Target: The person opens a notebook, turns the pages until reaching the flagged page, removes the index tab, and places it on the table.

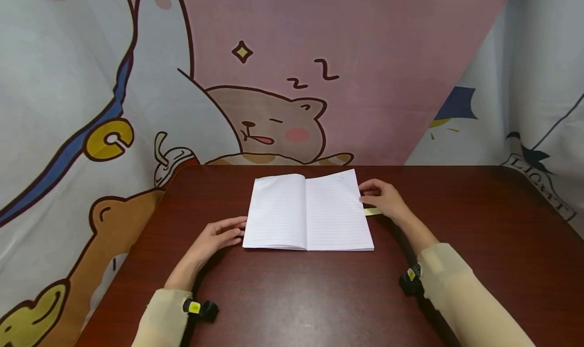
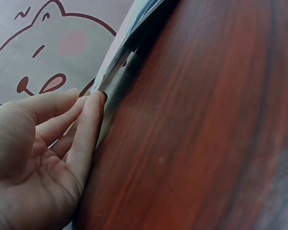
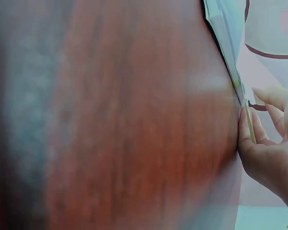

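Note:
A notebook [image 1: 337, 220] with lined white pages lies open on the dark red-brown table, its spine running up the middle. At its left edge, my left hand [image 1: 222, 235] touches the side with loosely extended fingers; the left wrist view shows a fingertip [image 2: 97, 98] right at the page edges. My right hand [image 1: 384, 197] is at the right edge, thumb and fingers slightly apart, fingertips right by the paper. A pale yellow strip [image 1: 372, 211] sticks out from the notebook's right side below that hand. In the right wrist view the strip [image 3: 250, 125] passes close by the thumb.
The glossy wooden table [image 1: 301, 296] extends in front of the notebook and to both sides. Behind it hangs a cloth [image 1: 374, 83] printed with cartoon animals. A black wrist camera [image 1: 207, 310] is strapped on the left sleeve and another wrist camera [image 1: 410, 282] on the right.

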A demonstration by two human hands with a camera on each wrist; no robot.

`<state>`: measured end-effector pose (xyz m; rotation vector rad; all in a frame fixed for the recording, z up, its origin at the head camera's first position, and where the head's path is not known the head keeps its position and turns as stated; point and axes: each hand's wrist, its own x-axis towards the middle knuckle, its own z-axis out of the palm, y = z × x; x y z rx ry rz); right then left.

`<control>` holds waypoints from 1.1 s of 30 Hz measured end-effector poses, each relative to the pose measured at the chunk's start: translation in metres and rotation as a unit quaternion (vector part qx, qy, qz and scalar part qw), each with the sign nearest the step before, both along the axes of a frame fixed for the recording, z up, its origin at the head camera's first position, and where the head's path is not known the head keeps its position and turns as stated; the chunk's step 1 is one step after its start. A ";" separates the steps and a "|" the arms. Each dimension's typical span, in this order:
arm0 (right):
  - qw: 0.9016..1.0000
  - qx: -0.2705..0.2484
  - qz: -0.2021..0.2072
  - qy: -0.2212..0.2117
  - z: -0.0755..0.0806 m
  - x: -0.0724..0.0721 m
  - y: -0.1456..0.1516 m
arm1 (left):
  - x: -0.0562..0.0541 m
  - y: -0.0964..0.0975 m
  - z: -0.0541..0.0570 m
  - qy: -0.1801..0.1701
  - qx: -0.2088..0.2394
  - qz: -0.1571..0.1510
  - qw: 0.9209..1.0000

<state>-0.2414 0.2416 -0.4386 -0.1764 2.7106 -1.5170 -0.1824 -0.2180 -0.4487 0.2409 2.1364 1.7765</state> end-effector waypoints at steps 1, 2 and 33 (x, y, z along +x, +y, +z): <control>1.000 0.002 -0.001 0.004 -0.001 0.000 0.000 | 0.000 0.000 0.000 0.000 0.000 0.000 1.000; 1.000 0.006 -0.004 0.010 -0.001 0.000 -0.001 | 0.000 0.000 0.000 0.000 0.000 0.000 1.000; 0.993 -0.042 0.108 0.023 0.005 0.008 -0.030 | 0.001 0.000 0.000 0.003 -0.006 0.003 1.000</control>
